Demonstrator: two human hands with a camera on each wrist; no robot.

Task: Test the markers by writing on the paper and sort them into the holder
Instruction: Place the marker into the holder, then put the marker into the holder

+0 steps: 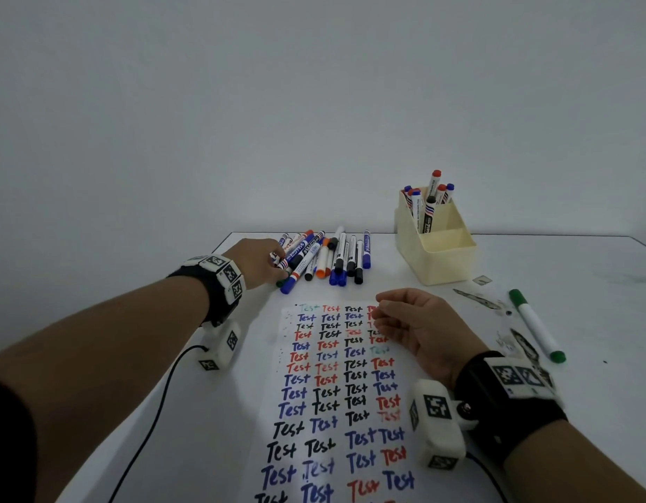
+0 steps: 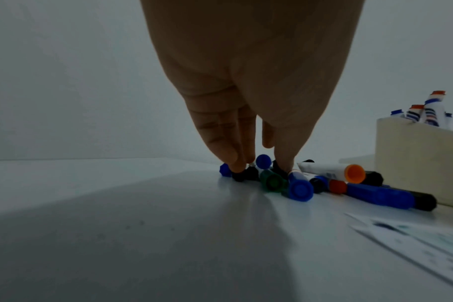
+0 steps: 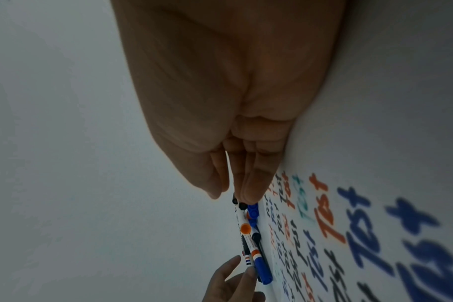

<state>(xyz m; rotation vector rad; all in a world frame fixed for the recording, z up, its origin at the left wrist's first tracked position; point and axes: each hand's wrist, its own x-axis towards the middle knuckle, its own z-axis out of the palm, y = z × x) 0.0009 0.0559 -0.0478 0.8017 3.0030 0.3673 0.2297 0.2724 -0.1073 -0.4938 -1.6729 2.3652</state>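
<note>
A pile of loose markers (image 1: 325,255) with blue, black and orange caps lies at the table's far edge, above the paper (image 1: 336,393) covered in rows of "Test". My left hand (image 1: 279,266) reaches into the pile's left side. In the left wrist view its fingertips (image 2: 233,163) and thumb come down on either side of a marker there and pinch it. My right hand (image 1: 381,310) rests on the paper's upper right corner, fingers loosely curled, holding nothing. The cream holder (image 1: 437,255) stands at the back right with several markers upright in its rear compartment.
A green marker (image 1: 535,324) lies alone on the table to the right of the paper, among dark ink smudges (image 1: 477,299). A black cable (image 1: 158,401) runs along the table's left side. The holder's front compartment holds nothing. A plain wall rises behind the table.
</note>
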